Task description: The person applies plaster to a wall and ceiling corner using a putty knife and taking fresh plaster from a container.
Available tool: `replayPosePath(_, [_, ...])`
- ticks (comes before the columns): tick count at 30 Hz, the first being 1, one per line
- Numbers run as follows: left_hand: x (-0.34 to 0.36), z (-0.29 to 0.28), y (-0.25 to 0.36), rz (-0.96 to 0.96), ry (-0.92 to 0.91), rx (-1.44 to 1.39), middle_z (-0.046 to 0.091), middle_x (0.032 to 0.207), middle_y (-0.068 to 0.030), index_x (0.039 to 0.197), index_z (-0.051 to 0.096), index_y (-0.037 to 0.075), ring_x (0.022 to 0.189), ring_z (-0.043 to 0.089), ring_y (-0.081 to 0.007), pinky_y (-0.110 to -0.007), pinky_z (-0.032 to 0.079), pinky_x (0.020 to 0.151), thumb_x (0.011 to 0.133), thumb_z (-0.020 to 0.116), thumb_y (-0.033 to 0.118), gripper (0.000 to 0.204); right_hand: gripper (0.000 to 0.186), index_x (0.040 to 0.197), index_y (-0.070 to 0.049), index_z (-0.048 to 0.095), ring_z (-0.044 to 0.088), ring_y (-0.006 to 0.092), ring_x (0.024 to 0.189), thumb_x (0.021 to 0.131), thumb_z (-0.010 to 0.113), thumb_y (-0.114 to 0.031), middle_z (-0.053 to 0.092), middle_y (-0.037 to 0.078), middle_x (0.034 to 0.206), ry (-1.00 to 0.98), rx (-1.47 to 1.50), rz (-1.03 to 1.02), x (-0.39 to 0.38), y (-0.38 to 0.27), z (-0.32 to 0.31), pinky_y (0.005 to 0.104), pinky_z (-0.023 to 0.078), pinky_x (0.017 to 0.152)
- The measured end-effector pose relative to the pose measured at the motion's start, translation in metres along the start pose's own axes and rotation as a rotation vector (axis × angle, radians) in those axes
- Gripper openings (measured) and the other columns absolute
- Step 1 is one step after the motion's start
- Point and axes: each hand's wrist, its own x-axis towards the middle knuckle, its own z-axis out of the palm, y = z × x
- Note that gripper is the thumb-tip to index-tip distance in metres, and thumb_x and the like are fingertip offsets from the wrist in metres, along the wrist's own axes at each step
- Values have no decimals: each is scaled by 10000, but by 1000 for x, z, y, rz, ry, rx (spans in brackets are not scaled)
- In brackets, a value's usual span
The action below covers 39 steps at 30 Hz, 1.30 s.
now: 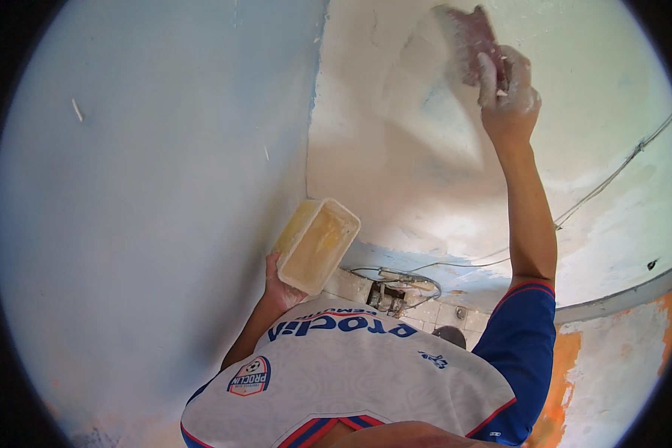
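Observation:
My right hand [511, 93], dusted with white, is raised to the wall [411, 89] ahead. Its fingers are closed round a dark reddish putty spreader [473, 41], whose blade is blurred and lies at or close to the wall. Low on the left, my left hand [279, 290] grips a yellowish rectangular plastic tub [295, 231] by its lower end. The tub is tilted, and pale residue coats its inside. Whether any loose putty lies in it, I cannot tell. Patches of pale filler and blue paint show on the wall.
A pale blue wall [164, 149] rises close on my left and meets the far wall at a corner. Cables [601, 187] run across the wall on the right. Below are coiled wires [425, 287], small blocky items [386, 296] and a tiled floor [467, 317].

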Motion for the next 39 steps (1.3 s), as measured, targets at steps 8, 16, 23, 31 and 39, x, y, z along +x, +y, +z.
replayPosePath(8, [19, -6, 8, -30, -8, 8, 577, 1503, -95, 1523, 504, 162, 1344, 588, -316, -538, 499, 1085, 962, 396, 642, 746, 190, 1137, -78, 651, 737, 342, 683, 976, 719, -152, 738, 156, 819, 10, -134, -11, 6, 1, 9, 396, 586, 612])
replayPosePath(16, [17, -8, 9, -51, -23, -18, 587, 1491, -96, 1512, 515, 161, 1333, 595, -314, -541, 507, 1065, 952, 409, 640, 744, 226, 1158, -41, 630, 732, 384, 721, 967, 723, -118, 718, 181, 791, -158, 25, -8, -3, 1, 14, 408, 572, 660])
replayPosePath(23, [26, -8, 0, 12, -117, -30, 590, 1480, -109, 1498, 524, 148, 1327, 599, -301, -527, 523, 1055, 962, 399, 639, 738, 221, 1167, -53, 635, 725, 281, 689, 980, 704, -148, 735, 182, 825, -167, 191, 202, 7, -10, -5, 370, 555, 618])
replayPosePath(31, [7, 1, -8, 67, 4, 1, 568, 1509, -99, 1527, 496, 153, 1349, 585, -298, -505, 517, 1072, 958, 405, 643, 756, 242, 1179, -60, 656, 745, 238, 703, 975, 733, -164, 753, 156, 892, -69, 191, 291, 2, -13, -13, 340, 564, 641])
replayPosePath(39, [-11, 14, -30, 110, 67, -15, 551, 1526, -98, 1546, 470, 161, 1354, 579, -310, -519, 510, 1077, 958, 388, 654, 771, 173, 1112, -108, 737, 743, 299, 765, 966, 717, -199, 760, 114, 969, 133, 181, 126, 12, 4, -19, 406, 588, 610])
